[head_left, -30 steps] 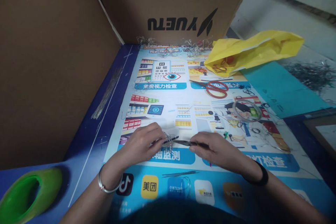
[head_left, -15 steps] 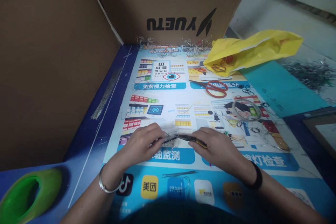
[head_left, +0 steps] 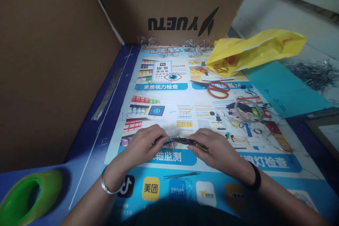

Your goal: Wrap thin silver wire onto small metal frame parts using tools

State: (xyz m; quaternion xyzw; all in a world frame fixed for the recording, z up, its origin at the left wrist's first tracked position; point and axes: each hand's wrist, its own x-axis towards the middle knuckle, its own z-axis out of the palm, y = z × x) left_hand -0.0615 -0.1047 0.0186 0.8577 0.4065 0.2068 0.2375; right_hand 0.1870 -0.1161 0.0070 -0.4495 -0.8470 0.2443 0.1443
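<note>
My right hand (head_left: 210, 148) is closed round the handles of dark pliers (head_left: 182, 141) with yellow on the grip. Their jaws point left and meet a small tangle of thin wire (head_left: 172, 144) in front of my left hand (head_left: 147, 143). The fingers of my left hand are pinched on that wire; its far end is hidden behind them. Between me and the hands, a few straight dark wire pieces (head_left: 182, 175) lie on the printed poster (head_left: 182, 95).
Red-handled scissors (head_left: 218, 90), a clear tape ring (head_left: 249, 111) and a yellow bag (head_left: 254, 54) lie beyond my right hand. A green tape roll (head_left: 31, 196) sits at the near left. Wire lengths (head_left: 107, 95) lie along the left. Cardboard (head_left: 169, 3) stands at the back.
The pliers have moved left, so their jaws now reach over the wire close to my left fingertips. My right hand has shifted slightly left with them; my left hand stays nearly still.
</note>
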